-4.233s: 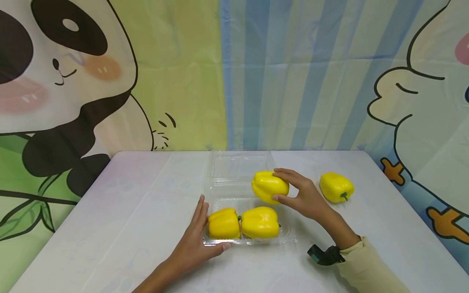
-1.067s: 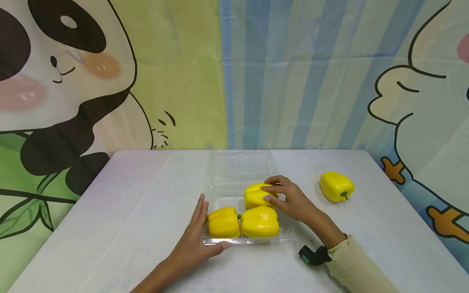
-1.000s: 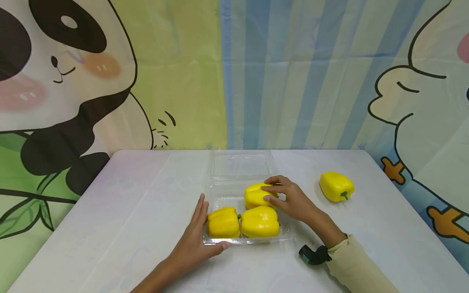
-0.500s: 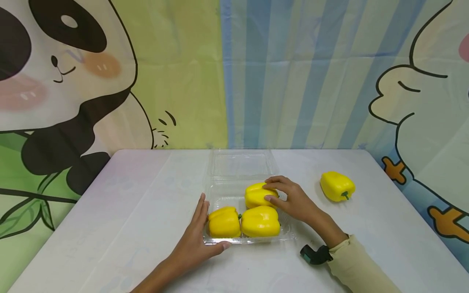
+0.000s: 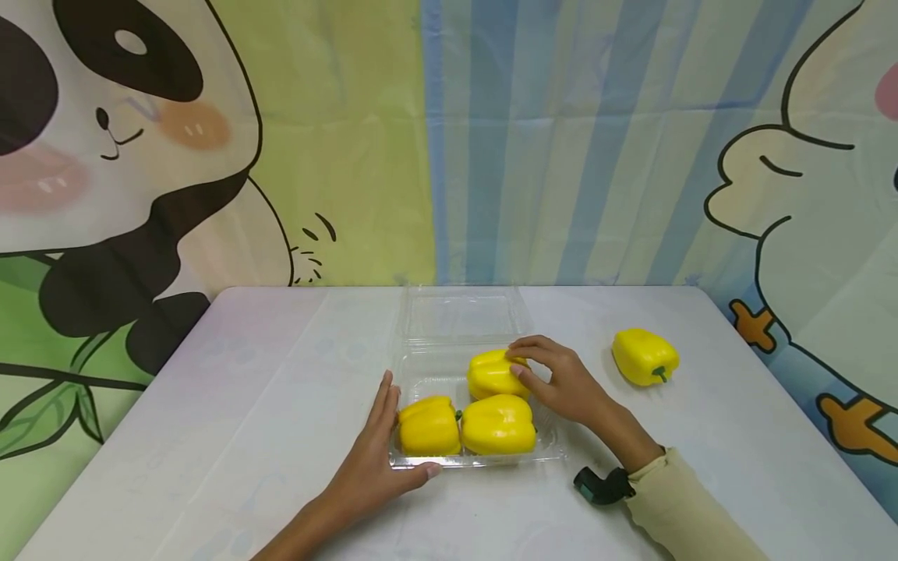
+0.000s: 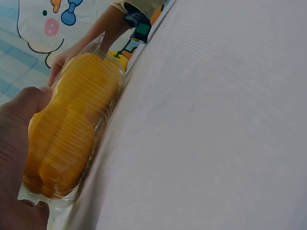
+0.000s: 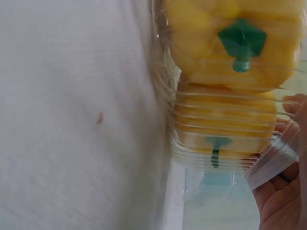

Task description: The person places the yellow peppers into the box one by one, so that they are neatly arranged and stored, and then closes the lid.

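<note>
Two yellow bell peppers, a left one [image 5: 429, 426] and a right one [image 5: 498, 425], lie side by side along the front of a clear plastic clamshell box [image 5: 477, 461]. Behind the right one sits a third bell pepper [image 5: 491, 374]. Thumb and fingertips of my right hand [image 5: 568, 382] hold this third pepper at its right end. My left hand [image 5: 375, 456] rests against the box's front left corner, fingers straight along the side and thumb at the front edge. Through the ribbed front wall, the left wrist view shows the front peppers [image 6: 62, 153].
A loose yellow bell pepper [image 5: 645, 357] with a green stem lies on the white table [image 5: 231, 436], to the right of the box. The box's lid [image 5: 463, 318] lies folded back toward the cartoon-printed curtain [image 5: 491, 156]. A black wrist camera [image 5: 603, 486] sits under the right sleeve.
My right hand has lowered the third pepper into the box behind the front right one. In the last half second its fingers have slid slightly toward the pepper's right end. The left hand has stayed put.
</note>
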The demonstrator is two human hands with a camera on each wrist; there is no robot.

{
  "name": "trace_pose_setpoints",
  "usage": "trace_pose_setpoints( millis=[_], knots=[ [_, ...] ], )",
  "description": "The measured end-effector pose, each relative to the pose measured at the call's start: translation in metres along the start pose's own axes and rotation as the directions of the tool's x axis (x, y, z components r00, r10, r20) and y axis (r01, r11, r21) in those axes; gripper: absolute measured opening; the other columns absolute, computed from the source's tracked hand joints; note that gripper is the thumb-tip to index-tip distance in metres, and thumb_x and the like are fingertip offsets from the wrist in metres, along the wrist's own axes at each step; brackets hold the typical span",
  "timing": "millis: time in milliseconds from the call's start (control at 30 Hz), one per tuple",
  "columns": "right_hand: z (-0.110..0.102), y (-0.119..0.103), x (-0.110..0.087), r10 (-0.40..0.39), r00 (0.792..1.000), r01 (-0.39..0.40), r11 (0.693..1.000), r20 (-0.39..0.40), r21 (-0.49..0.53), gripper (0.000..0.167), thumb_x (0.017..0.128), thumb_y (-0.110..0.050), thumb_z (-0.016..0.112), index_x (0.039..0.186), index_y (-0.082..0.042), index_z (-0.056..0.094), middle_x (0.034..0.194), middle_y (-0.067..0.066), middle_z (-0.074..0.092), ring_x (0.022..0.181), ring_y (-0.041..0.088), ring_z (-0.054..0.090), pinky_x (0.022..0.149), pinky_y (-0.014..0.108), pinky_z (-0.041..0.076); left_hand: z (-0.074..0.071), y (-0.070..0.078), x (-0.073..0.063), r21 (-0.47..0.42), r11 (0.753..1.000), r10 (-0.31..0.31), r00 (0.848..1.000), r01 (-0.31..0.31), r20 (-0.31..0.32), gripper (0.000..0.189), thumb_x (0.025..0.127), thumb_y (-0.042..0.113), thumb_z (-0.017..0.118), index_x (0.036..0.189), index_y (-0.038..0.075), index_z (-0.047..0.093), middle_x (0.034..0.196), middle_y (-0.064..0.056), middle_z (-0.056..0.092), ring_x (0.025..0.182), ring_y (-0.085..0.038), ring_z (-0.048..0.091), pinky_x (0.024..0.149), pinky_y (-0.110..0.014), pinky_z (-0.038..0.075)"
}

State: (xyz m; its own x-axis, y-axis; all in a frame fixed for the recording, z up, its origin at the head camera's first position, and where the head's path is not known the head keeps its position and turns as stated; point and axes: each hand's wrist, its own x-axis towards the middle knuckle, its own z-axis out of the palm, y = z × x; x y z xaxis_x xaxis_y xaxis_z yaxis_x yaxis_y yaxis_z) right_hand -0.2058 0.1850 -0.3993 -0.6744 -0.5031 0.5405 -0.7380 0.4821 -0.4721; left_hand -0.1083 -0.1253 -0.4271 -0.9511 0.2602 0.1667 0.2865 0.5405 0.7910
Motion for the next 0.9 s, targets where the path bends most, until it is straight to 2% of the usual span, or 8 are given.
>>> trace_pose_setpoints(
  millis=[133, 333, 533, 733, 900],
  knots=[
    [-0.002, 0.001, 0.0, 0.011, 1.0, -0.011, 1.0, -0.027, 0.015, 0.025, 0.091, -0.008, 0.068, 0.115, -0.003, 0.069, 0.117, 0.007, 0.064, 0.109, 0.024, 0.06, 0.092, 0.043, 0.05, 0.0, 0.0, 0.0, 0.013, 1.0, 0.017, 1.0, -0.016, -0.007, 0.123, 0.071, 0.061, 0.078, 0.157, 0.011, 0.006, 0.163, 0.002, -0.005, 0.143, -0.027, 0.022, 0.109, -0.051, 0.026],
    [-0.009, 0.003, -0.002, 0.042, 0.997, -0.04, 0.999, -0.068, 0.026, 0.025, 0.09, -0.007, 0.069, 0.115, -0.004, 0.069, 0.116, 0.005, 0.065, 0.109, 0.023, 0.061, 0.091, 0.043, 0.051, 0.0, -0.001, -0.001, 0.024, 1.0, 0.02, 1.0, -0.019, -0.008, 0.123, 0.071, 0.06, 0.078, 0.157, 0.013, 0.005, 0.162, 0.008, -0.007, 0.143, -0.027, 0.022, 0.109, -0.049, 0.026],
    [-0.013, 0.006, -0.005, 0.064, 0.994, -0.063, 0.998, -0.087, 0.011, 0.027, 0.09, -0.009, 0.07, 0.117, -0.008, 0.069, 0.117, 0.004, 0.065, 0.108, 0.023, 0.062, 0.088, 0.043, 0.053, 0.0, 0.0, -0.001, 0.023, 1.0, 0.012, 1.0, -0.011, -0.011, 0.124, 0.07, 0.059, 0.08, 0.158, 0.015, 0.004, 0.163, 0.002, -0.003, 0.143, -0.026, 0.023, 0.109, -0.049, 0.026],
    [-0.016, 0.006, -0.007, 0.072, 0.993, -0.072, 0.997, -0.093, 0.013, 0.028, 0.09, -0.008, 0.069, 0.118, -0.008, 0.068, 0.118, 0.005, 0.065, 0.107, 0.024, 0.062, 0.087, 0.043, 0.053, 0.0, 0.001, -0.001, 0.031, 0.999, -0.016, 1.0, 0.016, 0.0, 0.124, 0.07, 0.06, 0.08, 0.157, 0.009, 0.008, 0.161, 0.011, -0.008, 0.144, -0.025, 0.02, 0.109, -0.048, 0.025],
    [-0.02, 0.008, -0.008, 0.078, 0.99, -0.078, 0.997, -0.115, 0.006, 0.029, 0.091, -0.007, 0.068, 0.12, -0.005, 0.067, 0.118, 0.006, 0.064, 0.107, 0.024, 0.061, 0.087, 0.04, 0.053, 0.0, 0.001, -0.001, 0.027, 0.999, -0.022, 1.0, 0.022, 0.005, 0.124, 0.07, 0.056, 0.082, 0.157, 0.013, 0.005, 0.161, 0.01, -0.008, 0.144, -0.025, 0.019, 0.109, -0.049, 0.025]
  ],
)
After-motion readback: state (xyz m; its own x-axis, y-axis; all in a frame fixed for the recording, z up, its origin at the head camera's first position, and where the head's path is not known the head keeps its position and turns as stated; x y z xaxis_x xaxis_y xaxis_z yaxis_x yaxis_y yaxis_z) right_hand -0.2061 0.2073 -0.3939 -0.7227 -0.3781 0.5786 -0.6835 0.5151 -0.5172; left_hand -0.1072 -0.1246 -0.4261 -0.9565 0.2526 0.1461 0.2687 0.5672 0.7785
